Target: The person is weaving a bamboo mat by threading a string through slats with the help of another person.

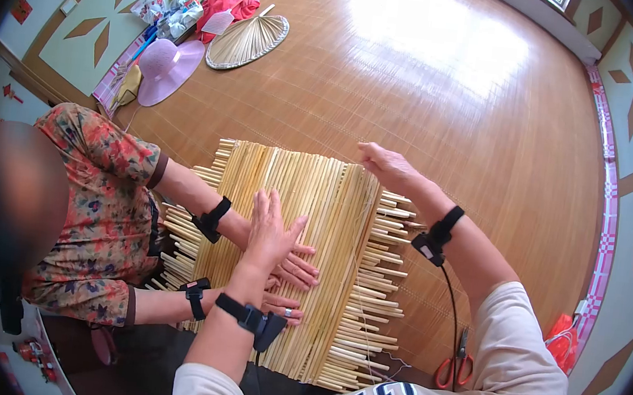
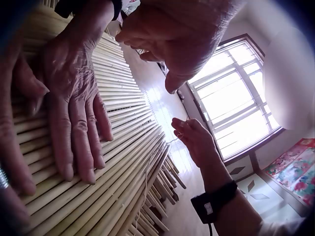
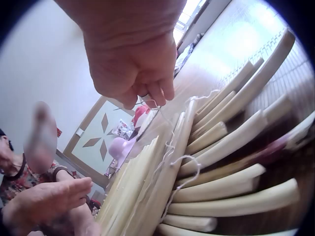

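A mat of pale peeled stalks (image 1: 294, 187) lies before me, laid side by side over a crosswise layer whose ends jut out. My right hand (image 1: 393, 167) is raised at its far right corner and pinches a white string (image 3: 171, 140). A thin needle-like sliver also shows at those fingertips in the right wrist view. Over the mat's middle, my left hand (image 1: 272, 235) hovers with fingers extended, holding nothing. Below it, another person's two hands, one nearer (image 1: 285, 310) and one farther (image 2: 74, 93), press flat on the stalks.
The other person, in a floral top (image 1: 92, 205), sits at the left. Red-handled scissors (image 1: 455, 370) lie on the floor to the right. A palm-leaf fan (image 1: 248, 42), a pink hat (image 1: 164, 66) and bagged items (image 1: 181, 17) line the left wall.
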Demonstrator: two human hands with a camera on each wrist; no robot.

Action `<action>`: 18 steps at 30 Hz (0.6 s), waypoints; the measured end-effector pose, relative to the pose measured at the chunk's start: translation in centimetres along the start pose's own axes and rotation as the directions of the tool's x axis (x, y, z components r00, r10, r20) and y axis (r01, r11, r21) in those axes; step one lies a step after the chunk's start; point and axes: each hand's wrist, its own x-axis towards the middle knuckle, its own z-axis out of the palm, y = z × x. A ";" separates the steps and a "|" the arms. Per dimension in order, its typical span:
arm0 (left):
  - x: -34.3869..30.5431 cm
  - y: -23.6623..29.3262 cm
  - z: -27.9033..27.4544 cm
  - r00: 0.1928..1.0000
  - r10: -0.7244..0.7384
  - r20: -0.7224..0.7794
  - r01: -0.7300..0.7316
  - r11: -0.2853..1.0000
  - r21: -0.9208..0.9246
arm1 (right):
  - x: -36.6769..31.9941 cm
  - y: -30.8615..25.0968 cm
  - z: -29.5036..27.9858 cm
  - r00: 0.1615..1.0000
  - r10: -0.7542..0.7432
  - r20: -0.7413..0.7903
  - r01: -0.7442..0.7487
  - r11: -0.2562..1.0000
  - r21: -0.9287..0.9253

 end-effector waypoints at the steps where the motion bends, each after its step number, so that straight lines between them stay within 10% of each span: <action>1: 0.7 -0.3 0.6 1.000 -0.002 0.000 0.002 1.000 0.004 | 0.8 -0.3 0.6 1.000 -0.012 0.026 0.011 0.999 0.040; 18: 7.0 -4.3 3.9 0.990 -0.125 0.072 0.103 0.962 0.251 | 5.9 -0.8 8.9 0.977 -0.211 0.020 0.210 0.977 0.032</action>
